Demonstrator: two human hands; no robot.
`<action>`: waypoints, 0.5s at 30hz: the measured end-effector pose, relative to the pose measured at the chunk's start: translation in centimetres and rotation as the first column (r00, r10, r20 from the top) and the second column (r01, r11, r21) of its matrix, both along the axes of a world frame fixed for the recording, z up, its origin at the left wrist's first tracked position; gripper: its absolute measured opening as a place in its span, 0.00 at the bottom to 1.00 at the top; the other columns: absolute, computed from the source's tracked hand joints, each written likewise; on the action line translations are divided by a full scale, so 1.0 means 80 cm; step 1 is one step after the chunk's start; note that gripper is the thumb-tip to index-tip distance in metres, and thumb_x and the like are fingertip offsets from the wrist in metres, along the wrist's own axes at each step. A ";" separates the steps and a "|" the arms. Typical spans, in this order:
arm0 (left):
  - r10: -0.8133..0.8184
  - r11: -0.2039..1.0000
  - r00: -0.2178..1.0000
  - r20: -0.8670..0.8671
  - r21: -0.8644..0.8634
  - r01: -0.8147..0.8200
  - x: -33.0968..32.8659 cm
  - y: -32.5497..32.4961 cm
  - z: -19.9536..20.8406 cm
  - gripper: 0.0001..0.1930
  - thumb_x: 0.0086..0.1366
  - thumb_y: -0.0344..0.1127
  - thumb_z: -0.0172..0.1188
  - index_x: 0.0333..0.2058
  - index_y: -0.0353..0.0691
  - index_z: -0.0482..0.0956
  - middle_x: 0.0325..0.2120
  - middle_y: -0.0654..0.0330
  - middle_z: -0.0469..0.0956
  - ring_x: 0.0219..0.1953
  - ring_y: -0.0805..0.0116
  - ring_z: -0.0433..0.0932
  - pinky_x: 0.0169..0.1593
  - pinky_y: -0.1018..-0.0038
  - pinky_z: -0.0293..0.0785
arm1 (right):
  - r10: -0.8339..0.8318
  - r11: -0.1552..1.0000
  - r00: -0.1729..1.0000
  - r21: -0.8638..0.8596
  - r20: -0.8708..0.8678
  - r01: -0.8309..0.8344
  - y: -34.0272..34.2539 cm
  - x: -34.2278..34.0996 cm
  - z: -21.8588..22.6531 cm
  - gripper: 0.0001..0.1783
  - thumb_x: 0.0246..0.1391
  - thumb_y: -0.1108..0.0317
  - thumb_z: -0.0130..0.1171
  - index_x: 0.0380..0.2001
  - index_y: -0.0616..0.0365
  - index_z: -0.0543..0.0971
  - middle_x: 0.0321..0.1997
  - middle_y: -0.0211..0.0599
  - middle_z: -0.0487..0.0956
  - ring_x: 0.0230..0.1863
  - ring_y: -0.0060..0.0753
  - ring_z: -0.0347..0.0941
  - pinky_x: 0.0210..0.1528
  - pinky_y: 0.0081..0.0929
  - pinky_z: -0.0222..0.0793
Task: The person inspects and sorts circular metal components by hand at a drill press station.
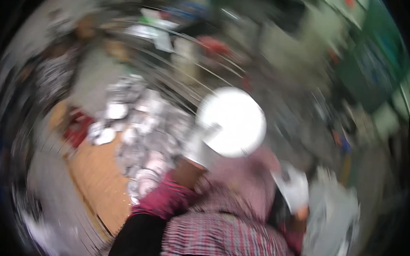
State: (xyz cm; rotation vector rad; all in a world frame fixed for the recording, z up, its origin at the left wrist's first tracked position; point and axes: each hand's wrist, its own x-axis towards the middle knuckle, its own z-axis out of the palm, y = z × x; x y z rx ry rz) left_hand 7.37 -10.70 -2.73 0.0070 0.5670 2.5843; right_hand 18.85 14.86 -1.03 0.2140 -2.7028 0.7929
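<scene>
My left hand (199, 148), in a white glove, grips the edge of a bright, round, plate-like disc (237, 123) in front of my lap. The thumb lies over the face of the disc. Lower and to the right, my right hand (293, 186), also gloved in white, is near my right thigh. Motion smears its fingers, so whether it holds anything is unclear. Left of me, many shiny round metal discs (152, 125) lie in a loose heap on an orange-brown board (98, 180).
A red object (78, 127) lies beyond the board's left edge. Past the disc run curved metal bars (184, 76). Pale grey cloth or sacking (332, 213) sits to my right. A green structure (377, 67) stands at the far right. Blur covers the whole background.
</scene>
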 end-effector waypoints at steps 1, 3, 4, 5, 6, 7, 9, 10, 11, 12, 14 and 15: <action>0.203 0.977 0.977 -0.067 -0.045 -0.207 0.027 -0.005 0.031 0.25 0.58 0.29 0.54 0.53 0.24 0.63 0.48 0.46 0.72 0.51 0.53 0.72 0.57 0.57 0.67 | -0.064 0.998 0.998 -0.028 0.002 0.064 -0.009 0.000 0.012 0.18 0.45 0.63 0.66 0.37 0.63 0.77 0.18 0.45 0.75 0.13 0.31 0.67 0.19 0.27 0.64; 0.103 0.994 0.986 -0.130 -0.017 -0.106 0.011 0.002 0.003 0.25 0.57 0.28 0.54 0.54 0.26 0.62 0.49 0.47 0.71 0.52 0.55 0.71 0.57 0.59 0.67 | -0.209 0.906 0.960 -0.333 0.185 0.261 -0.036 0.007 0.036 0.21 0.45 0.62 0.67 0.41 0.63 0.76 0.22 0.41 0.78 0.16 0.23 0.68 0.21 0.23 0.66; 0.073 0.996 0.993 -0.096 -0.052 -0.078 0.003 0.013 -0.002 0.26 0.57 0.27 0.54 0.55 0.28 0.62 0.49 0.49 0.72 0.52 0.57 0.71 0.57 0.62 0.66 | -0.275 0.886 0.943 -0.332 0.186 0.323 -0.043 0.001 0.034 0.21 0.45 0.62 0.67 0.41 0.63 0.76 0.22 0.41 0.78 0.16 0.23 0.68 0.21 0.23 0.66; 0.025 0.993 0.995 -0.095 -0.116 -0.036 -0.001 0.031 -0.015 0.24 0.56 0.31 0.57 0.52 0.31 0.67 0.48 0.52 0.73 0.50 0.56 0.72 0.58 0.56 0.65 | -0.269 0.860 0.956 -0.417 0.122 0.295 -0.038 -0.001 0.030 0.22 0.45 0.62 0.67 0.43 0.62 0.76 0.25 0.40 0.80 0.18 0.20 0.69 0.23 0.21 0.66; -0.013 0.995 0.992 -0.125 -0.103 0.000 -0.002 0.043 -0.020 0.23 0.56 0.31 0.57 0.51 0.31 0.68 0.47 0.53 0.74 0.50 0.57 0.72 0.58 0.56 0.64 | -0.260 0.833 0.964 -0.494 0.050 0.250 -0.035 -0.006 0.026 0.24 0.45 0.62 0.67 0.44 0.62 0.76 0.28 0.39 0.81 0.20 0.18 0.69 0.25 0.19 0.67; -0.039 0.996 0.990 -0.139 -0.084 0.027 -0.001 0.053 -0.025 0.21 0.56 0.31 0.57 0.49 0.31 0.69 0.46 0.54 0.74 0.50 0.57 0.72 0.58 0.56 0.64 | -0.293 0.828 0.954 -0.483 0.059 0.284 -0.032 -0.011 0.021 0.24 0.45 0.62 0.67 0.44 0.62 0.76 0.28 0.39 0.81 0.20 0.18 0.69 0.25 0.19 0.67; -0.098 0.994 0.987 -0.124 -0.066 0.090 0.007 0.072 -0.022 0.20 0.56 0.30 0.57 0.48 0.31 0.70 0.45 0.54 0.75 0.50 0.58 0.72 0.58 0.57 0.65 | -0.245 0.731 0.959 -0.623 0.140 0.278 -0.028 -0.012 0.021 0.24 0.45 0.62 0.67 0.45 0.62 0.75 0.29 0.40 0.80 0.20 0.20 0.70 0.27 0.19 0.68; -0.109 0.993 0.989 -0.104 -0.061 0.103 0.019 0.075 -0.027 0.18 0.57 0.29 0.57 0.47 0.31 0.71 0.44 0.55 0.76 0.49 0.58 0.73 0.57 0.58 0.65 | -0.232 0.783 0.973 -0.594 -0.003 0.185 -0.029 -0.017 0.008 0.23 0.46 0.61 0.67 0.43 0.63 0.75 0.27 0.39 0.78 0.21 0.22 0.71 0.27 0.20 0.68; -0.197 0.980 0.980 0.003 0.028 0.197 0.023 0.073 -0.027 0.18 0.57 0.28 0.57 0.47 0.31 0.71 0.45 0.55 0.76 0.49 0.59 0.73 0.58 0.60 0.66 | -0.175 0.951 0.985 -0.259 -0.011 0.166 -0.027 -0.018 0.029 0.21 0.47 0.60 0.65 0.40 0.63 0.75 0.24 0.38 0.77 0.21 0.24 0.71 0.27 0.22 0.67; -0.196 0.980 0.981 0.002 0.044 0.196 0.041 0.075 -0.033 0.17 0.58 0.28 0.57 0.47 0.32 0.71 0.44 0.55 0.76 0.49 0.59 0.73 0.57 0.60 0.66 | -0.224 0.881 0.966 -0.397 0.129 0.257 -0.030 -0.003 0.020 0.20 0.47 0.60 0.65 0.39 0.63 0.76 0.24 0.38 0.76 0.21 0.23 0.71 0.26 0.22 0.66; -0.200 0.974 0.980 -0.017 0.104 0.201 0.050 0.087 -0.051 0.14 0.59 0.30 0.57 0.44 0.34 0.74 0.43 0.56 0.76 0.49 0.62 0.74 0.57 0.61 0.67 | -0.245 0.769 0.933 -0.534 0.262 0.352 -0.028 -0.003 0.008 0.19 0.48 0.60 0.65 0.37 0.63 0.76 0.23 0.37 0.76 0.22 0.20 0.70 0.26 0.22 0.65; -0.240 0.969 0.966 0.094 0.082 0.233 0.053 0.090 -0.056 0.11 0.60 0.31 0.57 0.41 0.36 0.76 0.42 0.57 0.77 0.47 0.63 0.74 0.56 0.63 0.68 | -0.254 0.747 0.926 -0.552 0.278 0.370 -0.025 0.000 0.007 0.18 0.48 0.60 0.65 0.37 0.63 0.76 0.23 0.35 0.77 0.22 0.19 0.69 0.26 0.22 0.65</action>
